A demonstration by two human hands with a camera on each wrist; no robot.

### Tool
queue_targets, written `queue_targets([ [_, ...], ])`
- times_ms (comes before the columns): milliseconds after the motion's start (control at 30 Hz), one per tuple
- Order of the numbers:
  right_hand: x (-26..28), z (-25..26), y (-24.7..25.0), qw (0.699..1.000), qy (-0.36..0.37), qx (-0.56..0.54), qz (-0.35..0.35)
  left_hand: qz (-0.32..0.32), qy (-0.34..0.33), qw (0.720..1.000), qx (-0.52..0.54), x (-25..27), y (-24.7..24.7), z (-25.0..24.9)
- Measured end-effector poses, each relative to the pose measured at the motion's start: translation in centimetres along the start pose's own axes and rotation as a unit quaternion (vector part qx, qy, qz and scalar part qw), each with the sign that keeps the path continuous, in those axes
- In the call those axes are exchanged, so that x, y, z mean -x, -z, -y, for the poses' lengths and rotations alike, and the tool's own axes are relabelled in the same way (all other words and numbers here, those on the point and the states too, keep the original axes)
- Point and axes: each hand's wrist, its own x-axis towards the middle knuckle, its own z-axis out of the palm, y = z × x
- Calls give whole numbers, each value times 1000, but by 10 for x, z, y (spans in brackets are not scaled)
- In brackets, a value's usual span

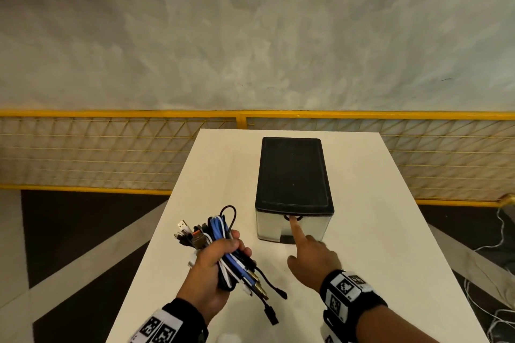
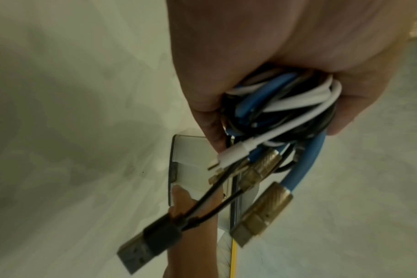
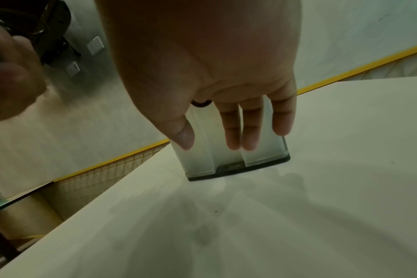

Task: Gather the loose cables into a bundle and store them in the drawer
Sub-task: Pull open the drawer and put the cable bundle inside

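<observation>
Nearest the camera, the left hand (image 1: 214,267) has its fingers curled tight round a bundle of blue, white and black cables (image 1: 223,248), held above the near left part of the white rectangular table (image 1: 376,231). Loops rise above the fist; below it hang loose ends, among them a black USB plug (image 2: 145,246), a white connector (image 2: 229,156) and blue leads with knurled brass plugs (image 2: 262,212).

Just to the right, the right hand (image 1: 312,262) holds nothing. Its index finger (image 1: 296,230) is stretched forward, the tip at the dark loop handle (image 1: 292,217) on the front of the drawer. In the right wrist view the other fingers (image 3: 250,129) hang loosely, straight, before the frosted panel.

The drawer (image 1: 292,227) has a translucent front and sits closed in a small box with a black plastic top (image 1: 294,172), standing mid-table.

Beyond the table's far edge runs a yellow-framed wire mesh fence (image 1: 111,147), then a grey mottled floor (image 1: 250,36).
</observation>
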Motion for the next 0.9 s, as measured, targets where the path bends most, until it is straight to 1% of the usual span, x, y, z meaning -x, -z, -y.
queue_targets([
  [200,10,15,9,999,-14,-20,-45,21,20,999,-20,3,2,0],
  [367,46,19,11,999,-4,-10,-31,47,38,998,-15,4,-2,-1],
  [433,66,18,10,1000,2,4,-9,60,45,997,-13,3,-2,-1],
  [600,109,18,7,997,7,23,80,92,53,994,-15,4,1,1],
  [767,134,20,11,992,5,47,121,96,46,994,-26,10,-3,2],
  [833,141,23,13,988,6,45,145,94,42,994,-34,12,-6,3],
  [900,146,26,13,988,4,37,153,90,45,994,-53,11,-10,5],
])
